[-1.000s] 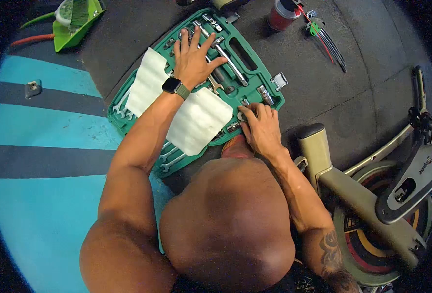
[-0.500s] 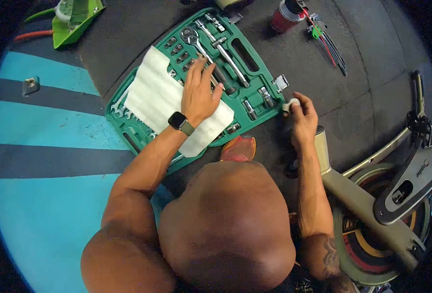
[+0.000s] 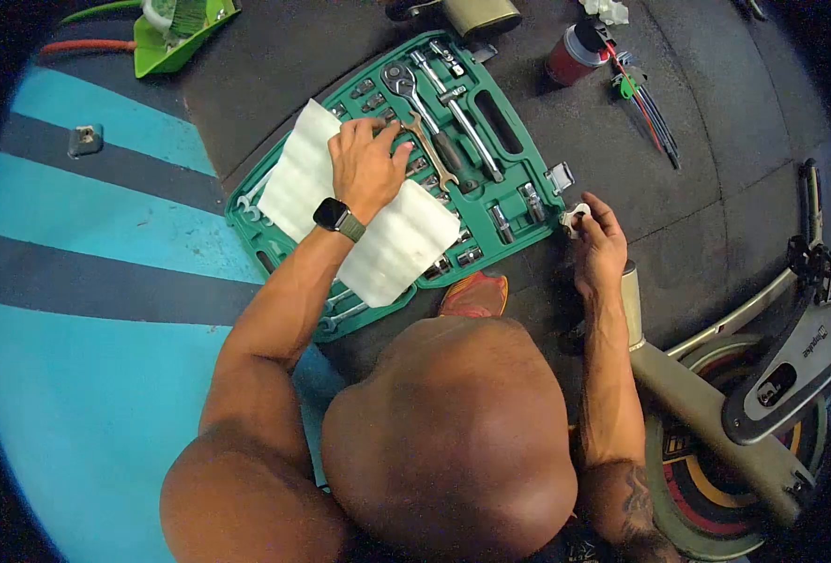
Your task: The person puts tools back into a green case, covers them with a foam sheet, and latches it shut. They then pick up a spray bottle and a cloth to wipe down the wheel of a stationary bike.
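Observation:
My left hand [image 3: 366, 169], with a watch on its wrist, is over the tool case, fingers apart and holding nothing. Its fingertips are beside the upper end of a double open-ended wrench [image 3: 426, 148], which lies across the sockets. Partly under this hand, a white cloth [image 3: 406, 239] is spread over the green socket set case [image 3: 518, 131]. A ratchet [image 3: 399, 83] sits in its slot just beyond. Off the case's right corner, my right hand [image 3: 603, 246] pinches a small whitish part [image 3: 577, 218] with an opening in it.
Beyond the case are a red cup [image 3: 570, 61] with a dark lid and a bundle of cables [image 3: 645, 108]. An exercise bike frame [image 3: 697, 385] occupies the right side. A green dustpan [image 3: 167, 52] lies at far left. My knee [image 3: 453, 422] and shoe [image 3: 474, 296] are in front.
My left hand has drawn back to the left, uncovering the wrench on the case. My right hand still pinches the whitish part, now turned a little. The whole view has shifted slightly.

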Motion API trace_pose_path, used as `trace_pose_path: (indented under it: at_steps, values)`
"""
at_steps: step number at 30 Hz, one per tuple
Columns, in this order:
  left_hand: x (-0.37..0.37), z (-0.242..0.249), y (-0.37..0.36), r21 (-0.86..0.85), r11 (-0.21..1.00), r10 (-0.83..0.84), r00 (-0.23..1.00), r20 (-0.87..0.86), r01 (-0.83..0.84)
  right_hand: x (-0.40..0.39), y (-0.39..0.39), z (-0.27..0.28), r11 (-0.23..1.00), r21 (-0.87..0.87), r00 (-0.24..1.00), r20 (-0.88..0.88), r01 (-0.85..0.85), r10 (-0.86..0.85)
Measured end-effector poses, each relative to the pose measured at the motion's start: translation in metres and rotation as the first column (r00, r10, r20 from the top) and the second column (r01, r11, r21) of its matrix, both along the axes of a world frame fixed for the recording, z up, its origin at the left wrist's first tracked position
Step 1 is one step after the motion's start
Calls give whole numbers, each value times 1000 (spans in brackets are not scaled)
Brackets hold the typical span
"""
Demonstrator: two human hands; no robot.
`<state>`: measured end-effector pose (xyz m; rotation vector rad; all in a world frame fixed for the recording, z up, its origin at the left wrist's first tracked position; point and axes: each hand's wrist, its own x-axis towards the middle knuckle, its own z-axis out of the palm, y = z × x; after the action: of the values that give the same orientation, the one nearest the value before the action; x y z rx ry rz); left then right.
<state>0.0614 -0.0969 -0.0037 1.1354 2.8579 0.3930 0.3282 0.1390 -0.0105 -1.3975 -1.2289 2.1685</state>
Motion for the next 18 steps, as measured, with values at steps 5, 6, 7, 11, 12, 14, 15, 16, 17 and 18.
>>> trace_pose_path:
  at_steps: [5,6,7,11,12,14,15,16,17,18]
  values:
    - [1,6,7,-105,994,42,998,52,-37,-2,3,7,1000,22,999,34,-4,3]
    - [1,6,9,-128,991,54,998,43,-48,-2,4,7,1000,16,999,32,1,-1]
    - [3,6,11,-80,996,47,999,14,-45,-1,5,7,1000,10,999,33,6,-6]
    - [22,6,25,123,992,-39,996,75,29,4,8,3,996,78,995,87,-49,43]
    - [31,7,28,181,982,-74,989,125,51,3,9,2,988,124,989,125,-92,76]
    - [51,8,32,189,972,-175,963,206,137,2,5,6,971,200,983,152,-133,103]
    - [62,9,33,195,964,-225,943,245,180,0,1,5,963,215,979,157,-163,131]
    - [72,9,33,176,955,-279,920,276,237,-1,-1,2,954,229,974,162,-193,159]
    - [81,8,33,183,944,-316,910,267,274,-2,-5,1,944,242,968,168,-223,186]
    - [89,8,33,190,932,-351,901,256,309,-8,-11,12,951,189,962,173,-243,211]
